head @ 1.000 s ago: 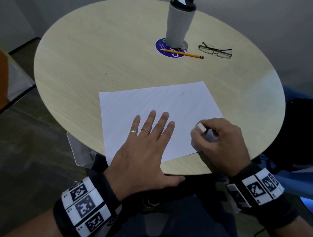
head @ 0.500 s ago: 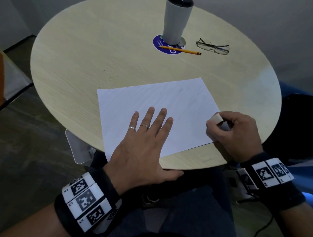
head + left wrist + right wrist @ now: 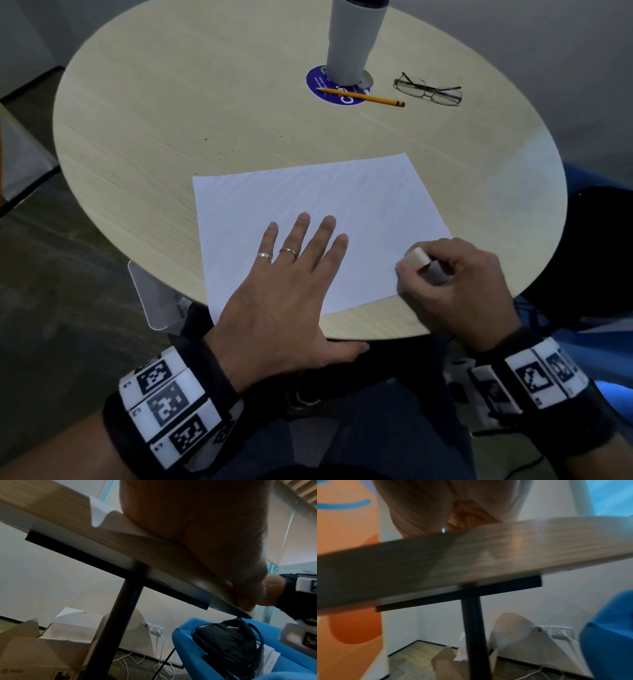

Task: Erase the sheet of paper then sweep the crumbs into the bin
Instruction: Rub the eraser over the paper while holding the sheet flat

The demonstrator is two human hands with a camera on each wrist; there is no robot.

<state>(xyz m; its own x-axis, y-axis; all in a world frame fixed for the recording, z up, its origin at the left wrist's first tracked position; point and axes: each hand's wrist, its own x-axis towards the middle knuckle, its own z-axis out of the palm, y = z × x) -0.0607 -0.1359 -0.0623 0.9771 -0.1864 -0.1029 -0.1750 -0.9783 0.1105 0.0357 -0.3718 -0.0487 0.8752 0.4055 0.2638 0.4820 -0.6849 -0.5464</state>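
A pale bin (image 3: 150, 301) shows partly below the near-left edge of the round wooden surface (image 3: 137, 137). Dark crumbs (image 3: 226, 154) are scattered on the bare wood just beyond the far-left corner of the sheet of paper (image 3: 308, 198), which lies at the near edge. The left hand (image 3: 284, 291) rests flat on the near part of the sheet, its grip released, four fingers straight and spread, the thumb hanging past the surface's edge. In the left wrist view the sheet's near-left corner curls up off the wood. Far from the person, a grey tumbler (image 3: 352, 37) stands on a blue coaster (image 3: 318, 89); a yellow pencil (image 3: 363, 97) lies partly across the coaster, and eyeglasses (image 3: 428, 90) lie to its right. At the sheet's near-right corner, the right hand (image 3: 459, 287) has its grip curled around a white eraser (image 3: 418, 258), pinched by the fingertips.
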